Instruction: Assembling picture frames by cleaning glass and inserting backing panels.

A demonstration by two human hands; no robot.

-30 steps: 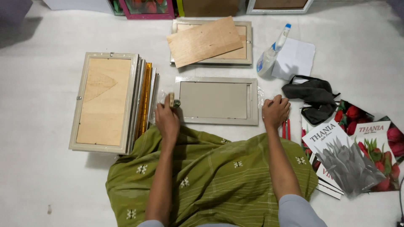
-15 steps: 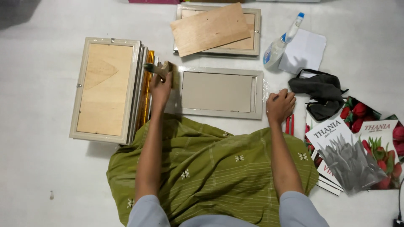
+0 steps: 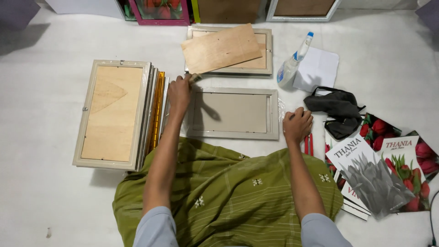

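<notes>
Overhead view, white floor (image 3: 45, 196), person seated, green patterned cloth (image 3: 228, 196) over lap. Far left: stack of picture frames (image 3: 114, 114) lying face down, plywood backing up. Left hand (image 3: 179, 91) at upper left corner of grey frame (image 3: 233, 113), fingers curled around small brush-like tool (image 3: 195, 77); exact kind unclear. Grey frame flat, centre, just ahead of lap. Beyond it, loose plywood board (image 3: 221, 48) across another frame. Right hand (image 3: 297, 124) loosely curled, holding nothing, just beside frame's right edge. Right: spray bottle (image 3: 292, 64), black cloth (image 3: 338, 107), flower prints (image 3: 379, 174).
</notes>
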